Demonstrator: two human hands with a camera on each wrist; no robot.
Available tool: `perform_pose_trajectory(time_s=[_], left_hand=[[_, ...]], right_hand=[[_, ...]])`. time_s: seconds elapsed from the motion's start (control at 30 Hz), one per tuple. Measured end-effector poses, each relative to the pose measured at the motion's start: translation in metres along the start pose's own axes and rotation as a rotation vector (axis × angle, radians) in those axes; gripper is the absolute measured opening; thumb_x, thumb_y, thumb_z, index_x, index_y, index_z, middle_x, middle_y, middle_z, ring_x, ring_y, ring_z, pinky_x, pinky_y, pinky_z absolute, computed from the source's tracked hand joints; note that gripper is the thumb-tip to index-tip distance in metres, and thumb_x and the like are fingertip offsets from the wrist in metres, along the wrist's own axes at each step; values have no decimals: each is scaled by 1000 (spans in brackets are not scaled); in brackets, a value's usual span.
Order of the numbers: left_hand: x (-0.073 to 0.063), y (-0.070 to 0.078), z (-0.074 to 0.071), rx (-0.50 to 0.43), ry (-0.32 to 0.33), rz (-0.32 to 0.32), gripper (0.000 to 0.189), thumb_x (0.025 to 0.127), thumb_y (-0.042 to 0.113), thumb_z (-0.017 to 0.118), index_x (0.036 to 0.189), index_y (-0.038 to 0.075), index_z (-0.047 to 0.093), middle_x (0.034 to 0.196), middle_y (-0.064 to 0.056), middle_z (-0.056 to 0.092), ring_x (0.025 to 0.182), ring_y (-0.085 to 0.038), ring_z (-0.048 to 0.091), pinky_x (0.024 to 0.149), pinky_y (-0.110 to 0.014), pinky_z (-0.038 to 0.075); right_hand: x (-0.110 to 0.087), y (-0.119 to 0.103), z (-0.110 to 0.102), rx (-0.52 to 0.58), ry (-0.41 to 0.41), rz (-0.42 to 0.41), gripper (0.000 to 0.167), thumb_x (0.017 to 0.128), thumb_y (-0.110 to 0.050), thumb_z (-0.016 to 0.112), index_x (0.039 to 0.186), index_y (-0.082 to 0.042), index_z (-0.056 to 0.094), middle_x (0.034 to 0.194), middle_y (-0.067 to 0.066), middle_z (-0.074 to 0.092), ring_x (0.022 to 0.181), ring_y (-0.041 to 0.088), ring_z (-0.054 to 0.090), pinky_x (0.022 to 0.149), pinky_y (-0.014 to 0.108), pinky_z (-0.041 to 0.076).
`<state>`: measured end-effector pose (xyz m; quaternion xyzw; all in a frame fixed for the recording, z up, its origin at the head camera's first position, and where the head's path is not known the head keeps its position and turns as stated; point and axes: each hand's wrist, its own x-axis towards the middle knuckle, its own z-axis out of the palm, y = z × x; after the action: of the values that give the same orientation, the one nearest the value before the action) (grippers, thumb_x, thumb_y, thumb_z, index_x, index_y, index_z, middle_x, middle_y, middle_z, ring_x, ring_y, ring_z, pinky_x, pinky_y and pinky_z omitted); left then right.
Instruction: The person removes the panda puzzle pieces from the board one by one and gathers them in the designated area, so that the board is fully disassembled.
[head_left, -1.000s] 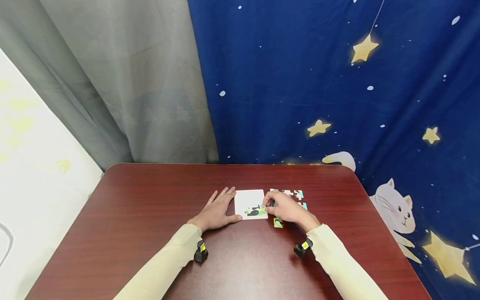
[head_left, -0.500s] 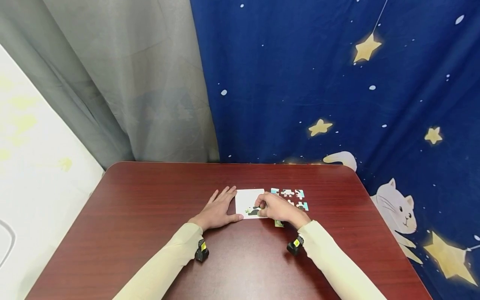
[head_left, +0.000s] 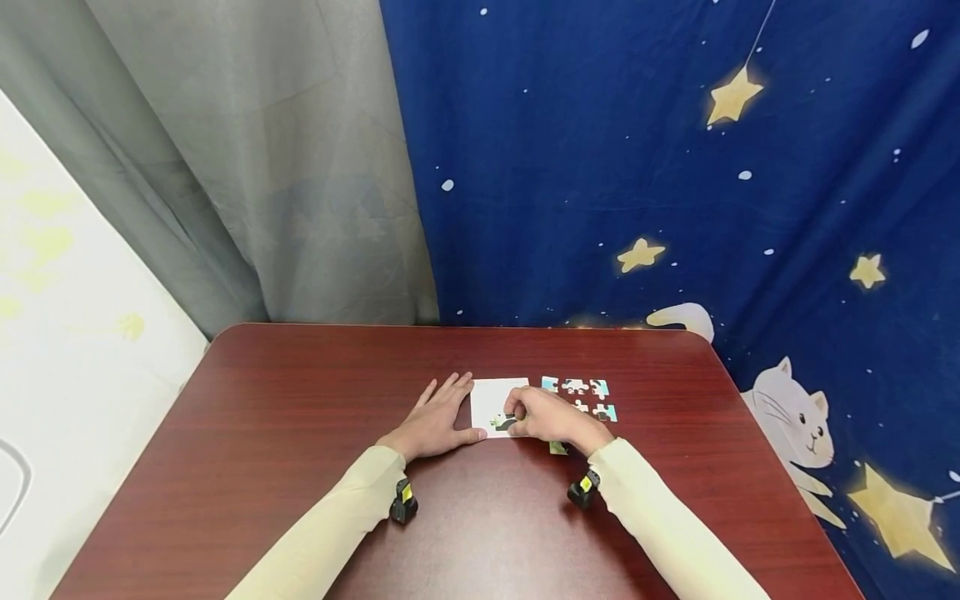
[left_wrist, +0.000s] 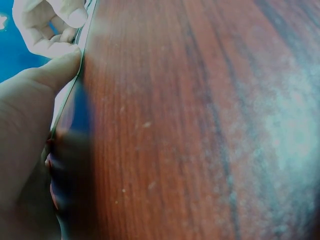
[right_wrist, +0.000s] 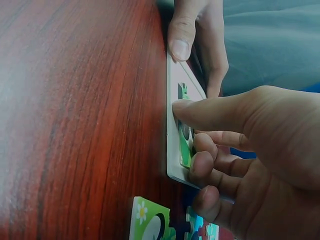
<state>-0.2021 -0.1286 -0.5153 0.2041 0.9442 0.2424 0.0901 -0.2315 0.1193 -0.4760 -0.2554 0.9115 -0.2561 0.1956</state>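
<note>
Your left hand (head_left: 433, 423) lies flat, thumb bracing the board (head_left: 491, 395), while your right hand (head_left: 546, 415) pinches a piece (right_wrist: 185, 140) on it; thin, light card, so grip its edges.

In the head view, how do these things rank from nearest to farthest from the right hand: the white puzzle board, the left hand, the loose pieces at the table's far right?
1. White puzzle board: under the fingertips of the right hand.
2. Loose pieces: just right of it.
3. Left hand: beyond the board's left edge.
</note>
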Motion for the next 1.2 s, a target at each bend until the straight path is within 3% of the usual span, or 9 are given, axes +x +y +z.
perform_pose_trajectory(time_s=[0.2,0.37,0.8,1.2], left_hand=[[2,-4,3,-11,1,-4,101,96,63,69,169,8,28,181,-6,21,170,-28,12,138,-58,4],[3,-7,7,-16,-1,-6,102,95,64,69,170,8,27,181,-5,20,170,-27,12,138,-57,4],[-2,0,1,-32,39,43,99,96,61,69,166,2,33,177,-15,27,167,-38,20,134,-64,10],[-1,0,1,-18,24,14,99,95,59,71,167,3,32,179,-11,25,168,-34,17,136,-61,8]], right_hand=[[3,0,0,8,-17,6,23,91,-12,83,108,-11,68,92,-1,65,78,13,57,74,29,49],[1,-2,1,16,-13,4,23,92,-10,82,108,-10,65,93,0,65,80,12,57,76,29,50],[2,-1,2,11,49,-19,25,86,-7,85,98,-13,63,93,0,64,80,14,55,77,30,47],[-2,8,-7,223,26,-129,8,95,-7,76,95,-8,68,85,1,67,62,7,52,58,23,45]])
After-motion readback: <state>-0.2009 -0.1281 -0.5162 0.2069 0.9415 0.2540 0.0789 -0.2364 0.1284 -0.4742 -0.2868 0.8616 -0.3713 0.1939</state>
